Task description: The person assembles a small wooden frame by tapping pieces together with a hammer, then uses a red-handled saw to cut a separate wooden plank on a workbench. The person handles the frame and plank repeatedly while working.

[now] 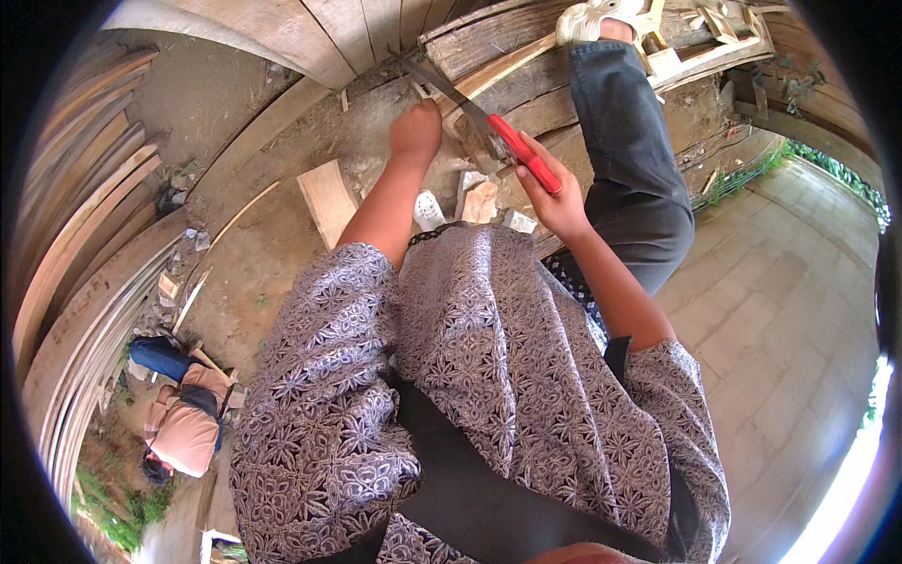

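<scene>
My right hand (556, 193) is wrapped round the red handle of a handsaw (515, 143). Its dark, narrow blade points away and to the left, passing just beyond my left hand. My left hand (416, 130) is closed in a fist beside the blade; whatever its fingers grip, if anything, is hidden. A long pale wood strip (512, 68) lies along weathered timber planks (479, 42), its near end close to my left hand. My leg in dark jeans (615, 103) reaches over the planks, with a pale shoe (587, 21) at the far side beside the strip.
A short board (328, 199), broken blocks (479, 200) and a white perforated object (428, 211) lie on the dirt close by. Stacked planks (80, 226) line the left. Wood offcuts (719, 26) sit at the far right. Another person (188, 423) is at lower left. Paving (780, 273) spreads right.
</scene>
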Tool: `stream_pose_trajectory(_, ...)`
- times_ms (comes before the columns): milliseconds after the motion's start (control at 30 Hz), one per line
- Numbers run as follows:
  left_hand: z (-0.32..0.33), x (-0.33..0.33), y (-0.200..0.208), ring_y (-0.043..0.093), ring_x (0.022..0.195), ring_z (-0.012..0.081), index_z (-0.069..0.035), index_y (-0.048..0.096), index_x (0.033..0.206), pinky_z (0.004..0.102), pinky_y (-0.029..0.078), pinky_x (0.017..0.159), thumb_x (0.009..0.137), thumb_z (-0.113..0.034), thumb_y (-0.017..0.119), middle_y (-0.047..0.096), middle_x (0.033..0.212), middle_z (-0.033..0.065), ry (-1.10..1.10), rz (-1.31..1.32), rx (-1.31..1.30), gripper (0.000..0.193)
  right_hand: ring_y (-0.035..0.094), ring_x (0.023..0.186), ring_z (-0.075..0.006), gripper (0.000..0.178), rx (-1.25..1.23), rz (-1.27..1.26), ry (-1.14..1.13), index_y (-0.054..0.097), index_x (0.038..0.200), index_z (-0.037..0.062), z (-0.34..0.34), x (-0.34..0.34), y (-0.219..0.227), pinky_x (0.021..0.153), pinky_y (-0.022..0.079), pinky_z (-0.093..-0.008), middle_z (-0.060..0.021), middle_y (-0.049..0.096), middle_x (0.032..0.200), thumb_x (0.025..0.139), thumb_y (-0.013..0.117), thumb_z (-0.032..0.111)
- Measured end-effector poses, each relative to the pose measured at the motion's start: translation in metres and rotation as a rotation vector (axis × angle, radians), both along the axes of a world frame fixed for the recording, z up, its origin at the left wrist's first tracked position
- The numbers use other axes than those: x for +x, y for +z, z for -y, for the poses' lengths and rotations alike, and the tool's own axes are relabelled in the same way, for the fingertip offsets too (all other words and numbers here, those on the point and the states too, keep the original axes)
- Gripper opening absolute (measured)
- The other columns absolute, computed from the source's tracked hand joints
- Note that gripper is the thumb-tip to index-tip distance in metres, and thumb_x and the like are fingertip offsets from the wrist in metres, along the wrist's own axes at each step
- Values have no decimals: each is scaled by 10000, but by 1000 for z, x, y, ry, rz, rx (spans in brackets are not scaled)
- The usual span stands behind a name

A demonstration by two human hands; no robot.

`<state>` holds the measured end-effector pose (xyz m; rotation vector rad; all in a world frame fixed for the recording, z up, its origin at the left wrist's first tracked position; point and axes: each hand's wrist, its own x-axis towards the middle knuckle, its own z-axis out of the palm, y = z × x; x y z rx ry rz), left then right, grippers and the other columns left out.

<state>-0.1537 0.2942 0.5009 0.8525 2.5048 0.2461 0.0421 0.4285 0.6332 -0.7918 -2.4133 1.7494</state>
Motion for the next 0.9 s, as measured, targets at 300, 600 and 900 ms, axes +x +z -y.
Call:
stream_pose_trajectory(300,6,-41,-4,688,928,451,-19,650,1093,532,552,810,959,-147,494,702,984,263,-148,41,-98,243,677,978,-181,538,-18,39,-55,522,1434,93,20,-8,-13,889,512,-323,-158,711,1081,953,676,280)
stream_pose_trajectory(600,0,-62,7,675,987,408,-28,720,1036,508,543,844,911,-392,682,697,1037,242,-174,166,-140,387,615,786,-83,456,-149,-22,-69,578,1387,69,-6,-39,-15,762,517,-268,-25,692,917,958,679,185)
stream_pose_trajectory(900,0,-64,12,681,972,394,-44,728,1027,498,543,830,915,-384,678,700,1022,237,-170,143,-163,362,642,1022,-126,479,-82,-101,-112,563,1385,40,11,-36,-15,911,494,-292,-135,707,1151,955,690,211)
